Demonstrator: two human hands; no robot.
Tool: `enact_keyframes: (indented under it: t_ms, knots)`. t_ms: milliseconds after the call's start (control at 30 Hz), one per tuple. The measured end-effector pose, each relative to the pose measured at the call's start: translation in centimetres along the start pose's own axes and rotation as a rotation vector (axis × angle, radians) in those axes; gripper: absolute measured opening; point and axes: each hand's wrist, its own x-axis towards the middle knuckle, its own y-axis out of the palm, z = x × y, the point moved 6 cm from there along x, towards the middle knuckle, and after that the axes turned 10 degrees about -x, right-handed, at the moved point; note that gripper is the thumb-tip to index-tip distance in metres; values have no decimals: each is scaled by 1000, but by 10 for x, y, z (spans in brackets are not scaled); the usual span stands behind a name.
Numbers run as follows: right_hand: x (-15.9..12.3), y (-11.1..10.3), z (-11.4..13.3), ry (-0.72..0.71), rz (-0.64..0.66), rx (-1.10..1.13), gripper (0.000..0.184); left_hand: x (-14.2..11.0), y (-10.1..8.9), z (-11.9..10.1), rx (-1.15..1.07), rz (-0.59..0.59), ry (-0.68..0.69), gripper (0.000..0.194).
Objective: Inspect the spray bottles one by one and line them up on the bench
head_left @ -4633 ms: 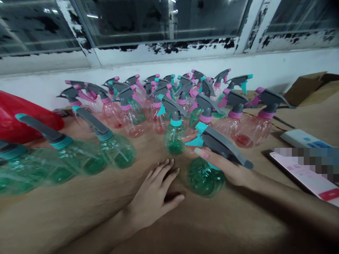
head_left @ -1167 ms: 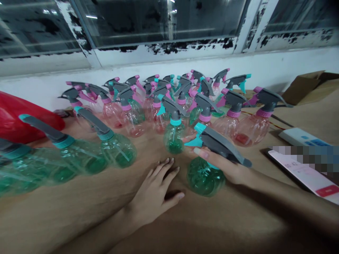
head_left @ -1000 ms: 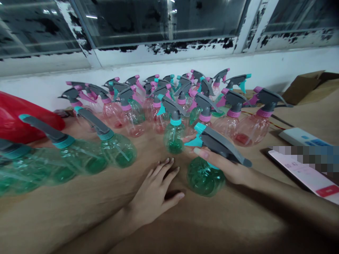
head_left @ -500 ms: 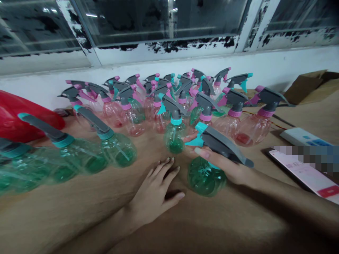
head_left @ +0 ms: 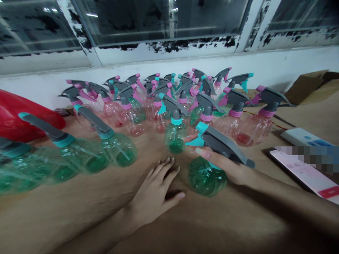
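My right hand is wrapped round the neck of a green spray bottle, just under its grey and turquoise trigger head. Flat on the wooden table, fingers spread, lies my left hand, with nothing in it. Beyond its fingertips stands another green spray bottle with a turquoise collar. To the left, several green spray bottles form a slanting row. A crowd of mostly pink spray bottles, some green among them, fills the back of the table.
A red plastic bag or sheet sits at the left. On the right are a phone with a lit screen, a white power strip, cables and an open cardboard box. Behind the bottles rises a white wall under windows.
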Motion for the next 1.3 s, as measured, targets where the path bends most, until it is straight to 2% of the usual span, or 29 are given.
enact_keyframes:
  t_ms: [133, 367, 533, 733, 1000, 1300]
  knots:
    - [0, -1, 0, -32, -22, 11, 23, 0, -1, 0, 9, 3, -6, 58]
    - [-2, 2, -6, 4, 19, 20, 29, 0, -2, 0, 3, -12, 10, 58]
    - [-2, 2, -9, 15, 20, 15, 30, 0, 0, -1, 24, 19, 3, 59]
    - [-1, 0, -7, -1, -9, -3, 29, 1, -1, -1, 13, 8, 3, 59]
    - [-1, 1, -4, 13, 16, -19, 32, 1, 0, -1, 15, 25, 5, 59]
    - [2, -1, 0, -29, -17, 7, 27, 0, -1, -1, 29, 15, 10, 58]
